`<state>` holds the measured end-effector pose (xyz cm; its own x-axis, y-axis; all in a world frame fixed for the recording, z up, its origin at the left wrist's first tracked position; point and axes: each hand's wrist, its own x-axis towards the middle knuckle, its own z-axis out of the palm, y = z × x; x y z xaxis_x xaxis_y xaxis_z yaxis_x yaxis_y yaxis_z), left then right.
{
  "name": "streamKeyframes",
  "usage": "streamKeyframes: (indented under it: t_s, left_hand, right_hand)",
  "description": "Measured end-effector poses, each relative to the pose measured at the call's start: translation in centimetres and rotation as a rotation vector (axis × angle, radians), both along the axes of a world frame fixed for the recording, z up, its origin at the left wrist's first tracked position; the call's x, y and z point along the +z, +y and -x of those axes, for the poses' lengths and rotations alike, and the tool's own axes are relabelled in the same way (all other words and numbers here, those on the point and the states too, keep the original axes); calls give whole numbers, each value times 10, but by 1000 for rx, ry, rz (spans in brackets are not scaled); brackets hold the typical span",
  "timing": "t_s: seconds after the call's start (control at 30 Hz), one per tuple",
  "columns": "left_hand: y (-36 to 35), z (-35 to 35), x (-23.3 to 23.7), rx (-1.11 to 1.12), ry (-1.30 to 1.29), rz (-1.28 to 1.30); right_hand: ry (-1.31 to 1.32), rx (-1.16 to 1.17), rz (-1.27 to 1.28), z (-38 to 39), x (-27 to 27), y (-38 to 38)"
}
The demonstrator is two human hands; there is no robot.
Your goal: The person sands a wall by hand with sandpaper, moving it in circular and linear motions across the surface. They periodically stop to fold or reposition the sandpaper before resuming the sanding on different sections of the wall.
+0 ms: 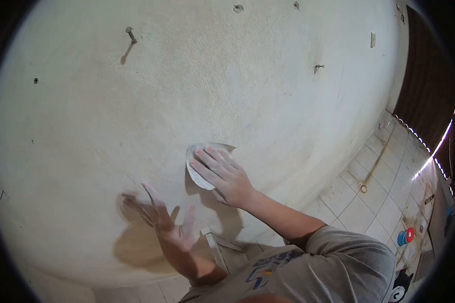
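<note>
My right hand (225, 175) lies flat on a curled whitish piece of sandpaper (199, 178), pressing it to the pale, rough-textured wall (187, 96). One corner of the sheet sticks out past the fingers on the upper right, and its lower left edge shows beside the fingertips. Lower and to the left, my left hand (168, 219) is close to the wall with fingers spread and nothing in them, slightly blurred. Whitish dust coats the fingers of both hands. Each hand casts a shadow on the wall.
A bolt (131, 35) and a hook (318, 67) jut from the wall, among several small holes. Below my hands stands a white wooden frame (218, 250). Right, on the tiled floor (361, 214), are a long stick with a ring (363, 188) and a blue can (402, 238).
</note>
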<state>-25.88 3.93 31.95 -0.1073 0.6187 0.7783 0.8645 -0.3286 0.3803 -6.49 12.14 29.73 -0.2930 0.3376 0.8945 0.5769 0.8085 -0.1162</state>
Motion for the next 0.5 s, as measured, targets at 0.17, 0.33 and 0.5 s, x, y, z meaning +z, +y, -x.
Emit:
streamKeyframes:
  t_s: [0.17,0.33,0.5]
  left_hand:
    - [-5,6,-1,-79,-48,-12]
    - [-11,4,-3,27,-88,88]
    - [-7,-9,1,3,-179,-68]
  right_hand:
    - [171,-43,-60,5,31,8]
    - [210,-93,-104,25,51,17]
    - [143,-50,-39,28,25,7]
